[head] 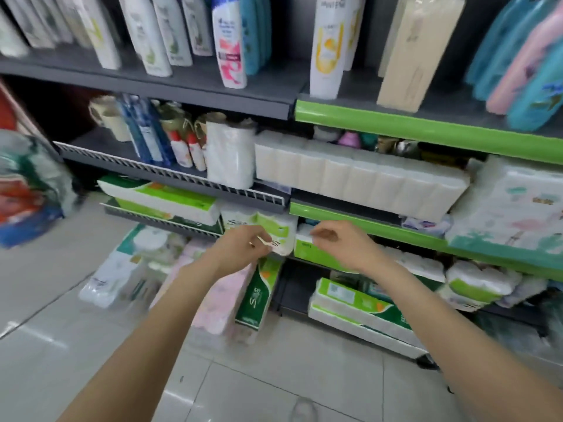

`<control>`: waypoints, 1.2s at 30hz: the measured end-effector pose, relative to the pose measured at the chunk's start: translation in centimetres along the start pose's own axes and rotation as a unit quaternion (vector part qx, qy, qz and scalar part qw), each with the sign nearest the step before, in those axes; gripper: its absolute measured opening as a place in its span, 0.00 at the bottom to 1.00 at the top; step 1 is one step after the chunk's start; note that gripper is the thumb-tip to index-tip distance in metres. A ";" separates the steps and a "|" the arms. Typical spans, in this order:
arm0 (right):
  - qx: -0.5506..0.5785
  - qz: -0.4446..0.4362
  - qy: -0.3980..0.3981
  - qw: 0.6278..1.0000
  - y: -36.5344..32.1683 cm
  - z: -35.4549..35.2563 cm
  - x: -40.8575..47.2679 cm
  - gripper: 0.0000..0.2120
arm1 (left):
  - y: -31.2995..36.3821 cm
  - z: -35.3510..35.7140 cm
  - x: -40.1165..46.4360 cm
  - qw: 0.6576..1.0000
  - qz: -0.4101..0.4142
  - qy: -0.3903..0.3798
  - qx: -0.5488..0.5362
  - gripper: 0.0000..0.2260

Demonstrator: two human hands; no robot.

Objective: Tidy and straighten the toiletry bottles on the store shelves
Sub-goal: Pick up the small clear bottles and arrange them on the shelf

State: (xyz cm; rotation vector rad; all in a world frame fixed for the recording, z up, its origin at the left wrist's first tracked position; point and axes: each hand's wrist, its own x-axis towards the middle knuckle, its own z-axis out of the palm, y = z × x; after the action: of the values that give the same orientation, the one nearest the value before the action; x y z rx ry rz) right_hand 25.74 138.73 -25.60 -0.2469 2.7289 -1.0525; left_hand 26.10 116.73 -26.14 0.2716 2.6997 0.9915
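A: Reaching low toward the tissue shelf — left hand (pixel 240 246) at the front of a white-and-green tissue pack (pixel 268 231), fingers curled near its lower edge, with something thin and pale against them; too blurred to tell whether pinching the wrap.

B: And the right hand (pixel 330 239)?

A: Hovering just before a green-fronted tissue box (pixel 307 249), fingers loosely bent; contact with the box edge impossible to confirm, nothing plainly held.

B: Whereabouts of the toiletry bottles?

A: Well above both hands. On the top grey shelf (pixel 195 86): a white-and-pink shampoo bottle (pixel 229 44) standing near the front edge, a yellow-labelled Pantene bottle (pixel 327 47) to its right — both tilted in this wide view. One shelf down, blue bottles (pixel 146 132) behind the wire rail.

B: Best handling, judging from here?

A: Probably squaring the tissue pack flush with its neighbour first, pushing with flat fingers rather than tugging the wrap; then lifting both hands to the bottles, labels turned forward, bases set back from the edge.

B: Counts?

A: Two hands. About five white bottles left of the pink one on top, teal ones behind it uncountable. At least two blue bottles and two small red-and-white ones (pixel 187 147) below.
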 end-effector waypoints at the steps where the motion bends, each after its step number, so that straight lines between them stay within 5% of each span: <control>1: -0.002 -0.012 -0.004 1.000 -1.2 0.5 1.2 0.07 | -0.9 -1.4 0.1 1.000 0.000 0.012 -0.005 0.08; 18: -0.004 -0.155 -0.006 0.988 -23.7 6.7 22.4 0.09 | -12.1 -25.3 6.1 0.974 -0.001 0.226 0.014 0.07; 36: 0.091 -0.126 0.176 0.972 -47.7 15.7 37.7 0.08 | -29.2 -52.7 11.3 0.953 0.111 0.268 -0.083 0.04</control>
State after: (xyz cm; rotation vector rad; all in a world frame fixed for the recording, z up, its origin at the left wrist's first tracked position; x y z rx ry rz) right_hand -2.80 85.11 -9.61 -0.4216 2.9359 -1.5398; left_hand -2.83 65.72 -8.41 0.3148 3.0804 1.5444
